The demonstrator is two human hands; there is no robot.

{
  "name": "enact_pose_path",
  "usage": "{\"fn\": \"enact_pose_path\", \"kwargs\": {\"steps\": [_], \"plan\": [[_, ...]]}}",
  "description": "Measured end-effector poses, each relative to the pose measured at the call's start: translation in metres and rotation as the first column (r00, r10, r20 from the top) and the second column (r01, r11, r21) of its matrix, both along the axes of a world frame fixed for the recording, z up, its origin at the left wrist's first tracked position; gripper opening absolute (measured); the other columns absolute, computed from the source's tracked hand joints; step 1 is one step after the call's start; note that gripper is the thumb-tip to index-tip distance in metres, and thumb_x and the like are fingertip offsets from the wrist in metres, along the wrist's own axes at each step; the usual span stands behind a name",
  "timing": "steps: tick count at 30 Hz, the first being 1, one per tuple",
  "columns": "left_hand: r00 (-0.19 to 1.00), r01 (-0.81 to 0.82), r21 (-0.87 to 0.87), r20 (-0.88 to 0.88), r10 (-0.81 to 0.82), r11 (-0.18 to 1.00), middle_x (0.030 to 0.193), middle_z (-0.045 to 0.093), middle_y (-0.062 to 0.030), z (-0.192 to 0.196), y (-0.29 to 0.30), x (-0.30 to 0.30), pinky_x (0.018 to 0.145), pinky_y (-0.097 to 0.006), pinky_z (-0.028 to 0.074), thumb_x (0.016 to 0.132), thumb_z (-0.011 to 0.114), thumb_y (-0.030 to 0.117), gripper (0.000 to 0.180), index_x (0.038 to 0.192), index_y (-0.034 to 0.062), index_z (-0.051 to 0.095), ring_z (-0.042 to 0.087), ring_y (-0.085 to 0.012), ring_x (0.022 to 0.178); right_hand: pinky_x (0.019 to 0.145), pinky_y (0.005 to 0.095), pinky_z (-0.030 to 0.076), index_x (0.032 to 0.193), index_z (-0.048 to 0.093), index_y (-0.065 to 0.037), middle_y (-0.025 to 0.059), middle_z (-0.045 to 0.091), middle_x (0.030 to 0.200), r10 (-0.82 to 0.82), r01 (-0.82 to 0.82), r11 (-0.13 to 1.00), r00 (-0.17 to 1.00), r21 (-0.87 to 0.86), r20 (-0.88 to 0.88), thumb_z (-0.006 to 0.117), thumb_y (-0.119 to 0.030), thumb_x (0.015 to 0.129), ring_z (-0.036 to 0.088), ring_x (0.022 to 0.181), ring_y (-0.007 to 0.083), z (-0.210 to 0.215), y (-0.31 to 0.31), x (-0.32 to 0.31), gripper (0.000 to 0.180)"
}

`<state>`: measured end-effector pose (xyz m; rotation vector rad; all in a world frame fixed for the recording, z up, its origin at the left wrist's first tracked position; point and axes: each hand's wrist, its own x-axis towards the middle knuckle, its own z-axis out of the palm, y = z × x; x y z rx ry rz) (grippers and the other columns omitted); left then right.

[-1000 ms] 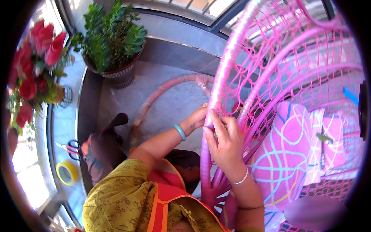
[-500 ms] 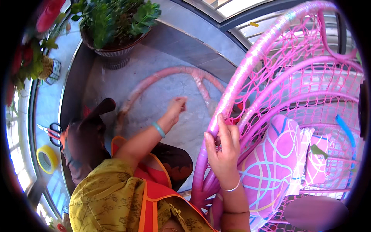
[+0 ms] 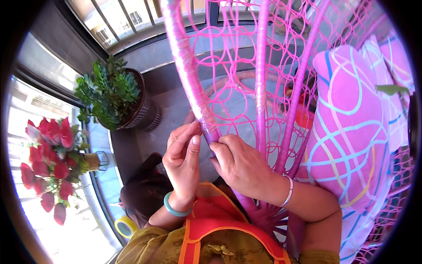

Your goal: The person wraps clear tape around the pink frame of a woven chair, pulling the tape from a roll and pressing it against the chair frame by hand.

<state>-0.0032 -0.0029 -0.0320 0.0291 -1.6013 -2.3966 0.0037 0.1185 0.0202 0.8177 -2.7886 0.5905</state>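
Note:
A pink basket chair with knotted netting [image 3: 228, 57] stands before me. Shiny clear film [image 3: 184, 72] is wound round the upper part of its thick rim tube; lower down, the tube [image 3: 242, 200] shows plain purple-pink. My right hand [image 3: 244, 167] is closed round this tube just below the film's lower end. Beside it on the left, my left hand [image 3: 183, 158] has its thumb and fingers bent together in a pinch against the tube's edge. What lies between those fingertips is too small to make out.
A patterned pink cushion [image 3: 347, 119] rests in the chair at right. On the left are a potted green plant [image 3: 112, 97], red flowers [image 3: 50, 154] and a yellow tape roll [image 3: 125, 227]. Behind the netting, a pinkish curved tube [image 3: 239, 75] lies on the floor.
My left hand has come from over the floor to the rim tube, next to my right hand. My right hand now wraps the tube. The view has turned, bringing the red flowers further in.

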Motion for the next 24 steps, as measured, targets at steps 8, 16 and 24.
{"fn": "enact_pose_path", "kwargs": {"steps": [8,16,24], "plan": [[0.941,0.173,0.115,0.275,-0.198,0.978,0.110,0.058,-0.0099,0.028,-0.023,0.006,0.090,-0.027,0.044,0.089,0.052,0.006,0.029,0.116,-0.0047,0.053,0.056,-0.0155,0.100,0.058,0.0335,0.047,0.083,0.048,0.000,0.0113,0.045,0.080,0.023,-0.022,0.999,1.000,-0.044,0.009,0.055,-0.005,0.073,0.053,0.071,0.0248,0.004,-0.004,0.013,0.013],[0.861,0.290,0.138,0.394,-0.321,0.947,0.114,0.056,-0.0170,0.056,-0.023,0.020,0.091,-0.032,0.046,0.092,0.045,0.007,0.033,0.122,-0.0075,0.045,0.057,-0.0231,0.103,0.051,0.0325,0.048,0.078,0.048,-0.001,0.0101,0.043,0.075,0.010,-0.024,0.996,0.987,-0.087,-0.161,0.053,-0.007,0.076,0.052,0.066,0.0220,-0.003,0.001,0.023,0.008],[0.741,0.477,0.066,0.505,-0.442,0.876,0.115,0.055,-0.0165,0.072,-0.031,0.000,0.095,-0.034,0.043,0.090,0.049,0.008,0.034,0.120,-0.0064,0.047,0.054,-0.0247,0.108,0.050,0.0299,0.048,0.076,0.049,0.000,0.0107,0.043,0.075,-0.021,0.002,0.997,0.968,-0.072,-0.251,0.053,-0.005,0.074,0.052,0.066,0.0218,-0.007,0.001,0.027,0.007]]}}
